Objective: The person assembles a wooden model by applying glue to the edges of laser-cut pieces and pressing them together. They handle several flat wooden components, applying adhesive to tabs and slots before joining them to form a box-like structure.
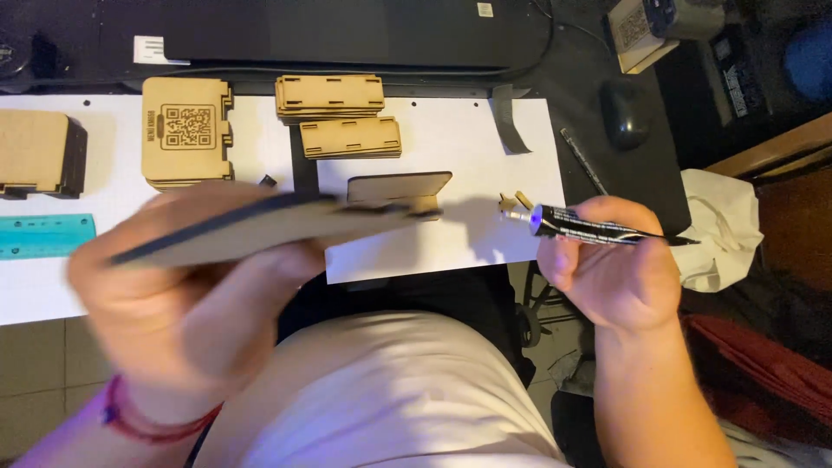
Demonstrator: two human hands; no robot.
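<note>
My left hand [186, 286] holds a flat laser-cut wooden panel [260, 227] edge-on, blurred, over the near edge of the white paper sheets [468, 147]. My right hand [611, 264] grips a dark tube-shaped pen-like tool [589, 227], its lit tip pointing left toward the panel's end. A gap of bare paper separates the tip from the panel. Two tiny wood scraps [513, 202] lie on the paper just beside the tip.
Stacks of cut wooden panels [334, 113] and a wooden plate with a square code pattern [186, 130] lie at the back. A wooden box [39, 154] and a teal ruler [45, 236] are left. A mouse [626, 114] and a white cloth [724, 227] are right.
</note>
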